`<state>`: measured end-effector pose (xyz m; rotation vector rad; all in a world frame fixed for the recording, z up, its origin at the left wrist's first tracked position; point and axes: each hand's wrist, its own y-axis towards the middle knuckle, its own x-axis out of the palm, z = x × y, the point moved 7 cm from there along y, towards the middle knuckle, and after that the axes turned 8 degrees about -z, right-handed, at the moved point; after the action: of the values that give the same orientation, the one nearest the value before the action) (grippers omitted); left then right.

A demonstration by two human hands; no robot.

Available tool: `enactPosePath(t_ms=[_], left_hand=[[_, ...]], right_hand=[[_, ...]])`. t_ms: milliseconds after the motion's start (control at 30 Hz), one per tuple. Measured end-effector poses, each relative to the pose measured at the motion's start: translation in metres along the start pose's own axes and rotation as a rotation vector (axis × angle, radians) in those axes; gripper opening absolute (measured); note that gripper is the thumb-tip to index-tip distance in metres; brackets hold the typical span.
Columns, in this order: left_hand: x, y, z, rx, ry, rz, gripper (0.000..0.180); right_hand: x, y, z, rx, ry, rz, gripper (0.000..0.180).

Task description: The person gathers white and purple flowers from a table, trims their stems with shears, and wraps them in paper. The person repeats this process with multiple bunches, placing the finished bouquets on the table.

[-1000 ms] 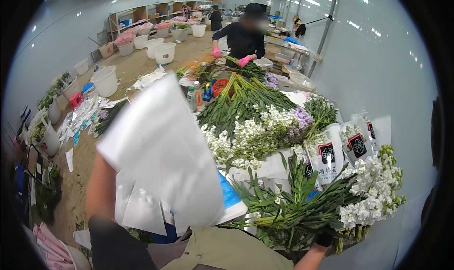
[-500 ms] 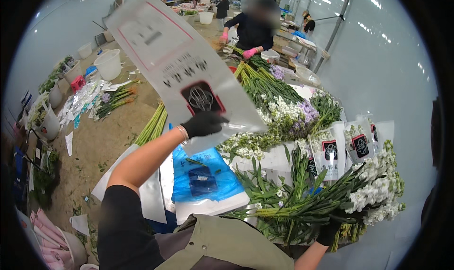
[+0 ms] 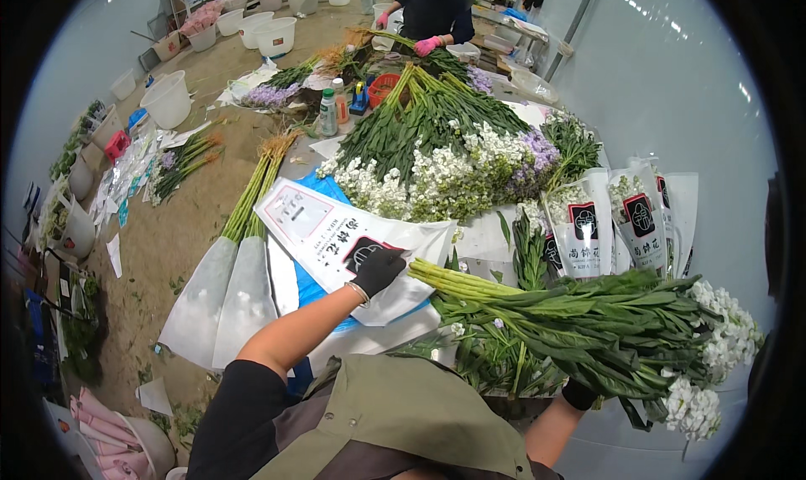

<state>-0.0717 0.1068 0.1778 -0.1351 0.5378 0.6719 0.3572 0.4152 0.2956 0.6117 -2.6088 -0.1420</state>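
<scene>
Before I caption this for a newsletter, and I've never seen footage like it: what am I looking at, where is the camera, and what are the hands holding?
The view comes from a wide fisheye camera on a person's head, looking down, so straight edges bend. The person's forearms enter from below. The left hand, in a black glove, rests on a white printed plastic flower sleeve lying on the worktable. The right hand, mostly hidden, holds a bunch of green-stemmed white flowers across the table. More white and purple flowers are piled behind, and filled sleeves stand to the right. A co-worker in pink gloves works at the far end.
</scene>
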Motion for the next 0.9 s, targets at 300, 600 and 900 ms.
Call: enactPosePath(t_ms=[300, 600, 900], left_hand=[[0.027, -0.024, 0.096, 0.052, -0.209, -0.089, 0.037], [0.013, -0.011, 0.290, 0.393, -0.651, -0.100, 0.036], [-0.020, 0.052, 0.399, 0.426, -0.948, -0.122, 0.017]], right_hand=[[0.063, 0.004, 0.040, 0.088, 0.022, -0.155, 0.034], [0.146, 0.023, 0.010, 0.018, -0.117, -0.417, 0.033], [0.243, 0.048, -0.100, -0.085, -0.847, -0.876, 0.032]])
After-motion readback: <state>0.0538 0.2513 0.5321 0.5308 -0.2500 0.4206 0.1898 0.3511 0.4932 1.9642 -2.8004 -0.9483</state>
